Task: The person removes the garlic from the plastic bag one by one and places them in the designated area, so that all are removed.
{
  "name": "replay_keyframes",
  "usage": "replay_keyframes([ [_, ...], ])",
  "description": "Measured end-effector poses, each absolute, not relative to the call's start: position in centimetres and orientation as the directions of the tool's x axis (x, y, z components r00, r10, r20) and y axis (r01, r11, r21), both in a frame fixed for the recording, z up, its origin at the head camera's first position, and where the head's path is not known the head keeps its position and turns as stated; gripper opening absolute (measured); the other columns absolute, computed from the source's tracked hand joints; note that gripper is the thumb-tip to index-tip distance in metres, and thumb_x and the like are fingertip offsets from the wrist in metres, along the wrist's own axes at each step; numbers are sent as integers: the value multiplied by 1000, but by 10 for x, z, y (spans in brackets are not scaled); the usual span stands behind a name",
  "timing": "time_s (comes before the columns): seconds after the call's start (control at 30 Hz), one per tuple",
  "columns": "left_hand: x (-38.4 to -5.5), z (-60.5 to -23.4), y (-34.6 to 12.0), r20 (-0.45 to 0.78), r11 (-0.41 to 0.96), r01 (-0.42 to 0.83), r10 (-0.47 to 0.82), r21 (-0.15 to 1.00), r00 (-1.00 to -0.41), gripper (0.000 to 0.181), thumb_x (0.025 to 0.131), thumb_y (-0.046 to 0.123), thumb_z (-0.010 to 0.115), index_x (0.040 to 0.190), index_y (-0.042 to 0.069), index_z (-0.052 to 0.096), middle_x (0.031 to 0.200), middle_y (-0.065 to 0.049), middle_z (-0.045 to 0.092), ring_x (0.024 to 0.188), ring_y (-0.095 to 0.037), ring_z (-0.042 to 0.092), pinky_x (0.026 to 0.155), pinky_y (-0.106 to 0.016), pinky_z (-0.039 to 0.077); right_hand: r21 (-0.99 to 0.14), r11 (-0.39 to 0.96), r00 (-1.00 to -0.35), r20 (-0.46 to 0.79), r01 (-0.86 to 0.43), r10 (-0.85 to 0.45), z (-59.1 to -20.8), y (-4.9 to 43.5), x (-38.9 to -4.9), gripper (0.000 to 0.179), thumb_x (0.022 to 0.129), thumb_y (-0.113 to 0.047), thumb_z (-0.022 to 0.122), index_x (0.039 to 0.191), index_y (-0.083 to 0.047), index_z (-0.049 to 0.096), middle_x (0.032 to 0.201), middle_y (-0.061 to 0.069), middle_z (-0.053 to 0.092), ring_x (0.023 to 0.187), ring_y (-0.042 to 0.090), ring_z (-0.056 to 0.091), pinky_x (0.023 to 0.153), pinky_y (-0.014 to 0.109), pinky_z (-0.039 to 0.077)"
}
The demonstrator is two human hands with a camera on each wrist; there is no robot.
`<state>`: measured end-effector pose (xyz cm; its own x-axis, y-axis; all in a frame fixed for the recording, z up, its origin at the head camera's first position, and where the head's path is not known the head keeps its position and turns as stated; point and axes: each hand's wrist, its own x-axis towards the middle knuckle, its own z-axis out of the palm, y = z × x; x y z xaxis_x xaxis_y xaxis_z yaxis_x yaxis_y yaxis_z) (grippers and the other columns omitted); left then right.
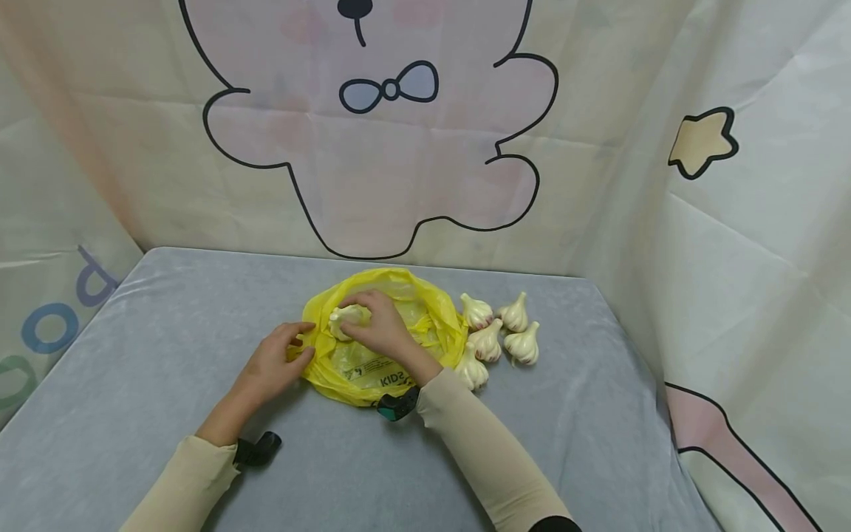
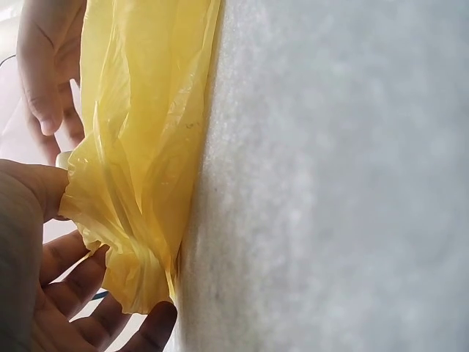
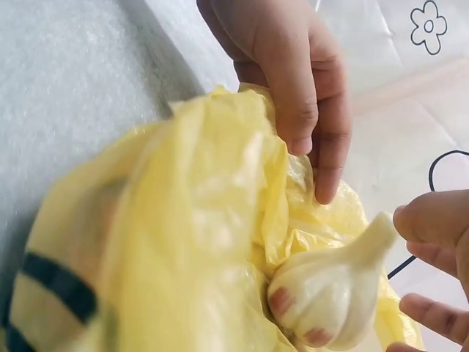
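Note:
A yellow plastic bag lies on the table with its mouth spread wide. At its left rim a garlic bulb leans with its stem up, also visible in the head view. My right hand reaches over the bag; its fingers are spread around the bulb, one fingertip at the stem's tip. Against the bag's left side my left hand rests, thumb and fingers apart, touching the plastic. In the left wrist view the bag's side partly hides these fingers.
Several garlic bulbs sit in a cluster to the right of the bag, one close against its edge. A grey cloth covers the table. Behind it hangs a printed curtain.

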<state>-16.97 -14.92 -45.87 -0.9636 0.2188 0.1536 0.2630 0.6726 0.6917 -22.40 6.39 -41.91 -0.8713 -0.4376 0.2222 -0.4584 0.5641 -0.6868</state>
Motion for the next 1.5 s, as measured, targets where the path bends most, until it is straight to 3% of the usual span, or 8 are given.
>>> replay_keyframes([
  [0.77, -170, -458, -149, 150, 684, 259, 216, 682, -965, 44, 94, 17, 58, 134, 1, 51, 129, -20, 55, 109, -36, 58, 90, -53, 50, -732, 586, -910, 115, -349, -399, -433, 49, -227, 20, 90, -23, 68, 110, -22, 70, 125, 1, 57, 121, 16, 52, 105, 37, 44],
  [1.5, -169, -457, -147, 152, 682, 261, 216, 684, -964, 44, 94, 17, 59, 134, 0, 51, 128, -21, 55, 109, -36, 58, 90, -53, 50, -779, 542, -922, 114, -315, -371, -432, 56, -223, 19, 94, -26, 63, 111, -23, 70, 123, -2, 59, 118, 13, 53, 103, 38, 45],
])
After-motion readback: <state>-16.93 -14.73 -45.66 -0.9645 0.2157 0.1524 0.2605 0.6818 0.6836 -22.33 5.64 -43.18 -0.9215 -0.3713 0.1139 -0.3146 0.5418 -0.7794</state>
